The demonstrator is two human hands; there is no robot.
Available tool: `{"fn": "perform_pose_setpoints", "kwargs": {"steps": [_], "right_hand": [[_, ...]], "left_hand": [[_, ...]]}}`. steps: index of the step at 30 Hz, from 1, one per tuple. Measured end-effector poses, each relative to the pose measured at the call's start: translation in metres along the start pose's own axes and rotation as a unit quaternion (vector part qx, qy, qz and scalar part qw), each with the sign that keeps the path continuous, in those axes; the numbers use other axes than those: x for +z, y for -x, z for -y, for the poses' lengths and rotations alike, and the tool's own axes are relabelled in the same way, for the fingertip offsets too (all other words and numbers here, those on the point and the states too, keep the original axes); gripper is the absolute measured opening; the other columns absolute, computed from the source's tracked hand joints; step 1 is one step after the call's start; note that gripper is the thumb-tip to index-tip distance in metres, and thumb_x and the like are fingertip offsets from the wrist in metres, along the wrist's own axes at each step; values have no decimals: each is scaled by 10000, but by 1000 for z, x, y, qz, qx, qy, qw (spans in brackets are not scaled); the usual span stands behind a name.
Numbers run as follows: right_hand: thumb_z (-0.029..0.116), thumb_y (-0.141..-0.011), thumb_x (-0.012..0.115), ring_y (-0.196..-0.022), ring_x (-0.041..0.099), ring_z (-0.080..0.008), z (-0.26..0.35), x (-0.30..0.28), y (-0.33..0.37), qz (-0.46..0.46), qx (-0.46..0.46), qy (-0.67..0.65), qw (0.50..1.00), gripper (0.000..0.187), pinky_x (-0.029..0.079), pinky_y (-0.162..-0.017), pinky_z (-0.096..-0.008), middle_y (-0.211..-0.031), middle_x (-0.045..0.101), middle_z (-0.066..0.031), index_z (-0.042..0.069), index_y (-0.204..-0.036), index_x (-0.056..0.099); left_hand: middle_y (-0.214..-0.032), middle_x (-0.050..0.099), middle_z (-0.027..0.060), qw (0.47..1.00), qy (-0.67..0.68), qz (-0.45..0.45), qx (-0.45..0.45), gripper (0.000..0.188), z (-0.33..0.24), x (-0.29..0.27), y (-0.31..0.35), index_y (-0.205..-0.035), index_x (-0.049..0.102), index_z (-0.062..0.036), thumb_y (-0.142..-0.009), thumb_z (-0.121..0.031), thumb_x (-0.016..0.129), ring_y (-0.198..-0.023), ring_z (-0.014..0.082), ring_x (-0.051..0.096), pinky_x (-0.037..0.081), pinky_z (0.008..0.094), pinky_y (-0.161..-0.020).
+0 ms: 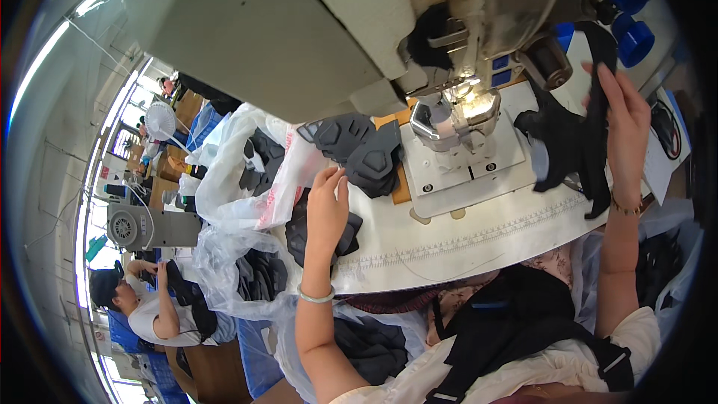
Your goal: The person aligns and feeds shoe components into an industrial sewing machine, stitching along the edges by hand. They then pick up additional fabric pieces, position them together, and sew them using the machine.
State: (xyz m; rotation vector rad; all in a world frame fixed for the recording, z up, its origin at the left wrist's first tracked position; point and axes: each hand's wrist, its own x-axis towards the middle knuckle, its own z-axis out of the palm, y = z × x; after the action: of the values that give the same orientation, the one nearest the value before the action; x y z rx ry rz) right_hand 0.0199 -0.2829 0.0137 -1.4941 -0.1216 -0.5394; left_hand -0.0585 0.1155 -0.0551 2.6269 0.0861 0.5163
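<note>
My right hand (627, 108) is raised at the right, beside the sewing machine. Its fingers and thumb are closed on a black fabric piece with long straps (597, 135), which hangs down over the table edge. At the left, my left hand (327, 198) is loosely stretched out with its fingertips at the edge of a pile of dark grey moulded pads (370, 157); whether it touches them I cannot tell. More dark pads (303, 232) lie under and beside this hand. The sewing machine's lit needle area (467, 108) stands between my hands, above a metal plate (471, 164).
A curved white tabletop with a printed ruler (464, 232) runs in front of me. Clear plastic bags (224, 157) with dark pads crowd its left side. Another bag (673, 247) hangs at the right. A co-worker (161, 303) handles black material at the far left.
</note>
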Motion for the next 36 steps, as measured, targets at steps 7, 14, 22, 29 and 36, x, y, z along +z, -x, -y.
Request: {"fn": "perform_pose_setpoints", "kwargs": {"steps": [7,14,22,29,36], "right_hand": [[160,-926,585,-543,489,-39,-35,1,57,181,78,2,980,214,357,-480,-189,-699,611,-6,-16,-856,683],[37,-892,602,-602,593,-73,-22,10,63,300,179,-103,931,181,473,-471,-208,-766,638,-42,-36,-1058,589],[125,-938,571,-725,694,-210,-13,56,54,364,274,-228,861,231,586,-656,-299,-896,680,-149,-67,-1066,585],[129,-930,566,-682,662,-153,-29,64,61,342,187,-158,907,223,553,-601,-257,-892,667,-93,-47,-1063,595],[92,-919,526,-501,591,-143,-45,47,57,297,103,-129,940,184,470,-434,-237,-784,651,-92,-32,-1045,579]], "left_hand": [[-1298,532,193,994,45,101,17,405,-7,4,-11,-1210,589,-10,-843,-164,669,-1177,352,519,434,379,-954],[-1435,398,211,981,-39,144,128,713,8,26,-42,-1418,402,-143,-800,-274,733,-1350,361,339,324,397,-1071],[-1222,491,185,983,14,151,104,817,3,25,-54,-1352,441,-122,-659,-283,843,-1140,362,499,440,401,-948],[-1150,494,136,993,7,65,94,613,11,18,-33,-1156,511,-60,-670,-243,836,-1082,318,526,447,373,-925],[-1281,508,213,987,-65,-26,144,460,28,-3,-15,-1142,589,-54,-777,-276,758,-1241,374,455,361,411,-1038]]}}
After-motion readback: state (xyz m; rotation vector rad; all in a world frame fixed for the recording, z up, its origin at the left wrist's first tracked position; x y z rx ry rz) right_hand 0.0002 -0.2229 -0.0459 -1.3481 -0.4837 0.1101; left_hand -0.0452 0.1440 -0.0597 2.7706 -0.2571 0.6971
